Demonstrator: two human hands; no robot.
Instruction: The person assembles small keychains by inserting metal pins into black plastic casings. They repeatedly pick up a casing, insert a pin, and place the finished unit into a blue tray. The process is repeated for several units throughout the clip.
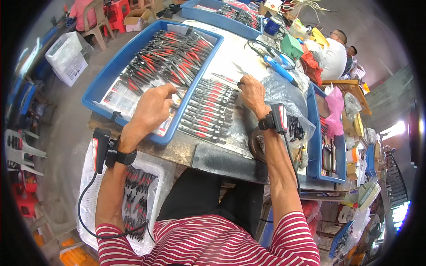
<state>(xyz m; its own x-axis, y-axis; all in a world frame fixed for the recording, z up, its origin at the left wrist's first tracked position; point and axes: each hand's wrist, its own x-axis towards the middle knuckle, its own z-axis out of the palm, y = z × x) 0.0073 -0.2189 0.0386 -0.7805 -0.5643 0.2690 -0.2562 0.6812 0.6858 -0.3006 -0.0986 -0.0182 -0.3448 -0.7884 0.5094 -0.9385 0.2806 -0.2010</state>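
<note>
My left hand [153,106] reaches over the near edge of a blue tray [98,84], fingers curled and closed; what they pinch, if anything, I cannot make out. Slim black-and-red tools [166,55] lie heaped in that tray. Beside it on the table, similar slim tools [208,111] lie side by side in a neat column. At the column's far end my right hand [253,93] is closed, thumb and fingers pinching the dark end of a slim tool [225,78]. A small pointed silvery piece [239,68] lies just beyond that hand.
A clear plastic bag [284,95], a blue pen-shaped tool [281,71] and another blue tray [314,150] are to the right. One more blue tray [188,12] stands at the back. Below the table a white basket [91,195] holds more tools. Two people sit at far right.
</note>
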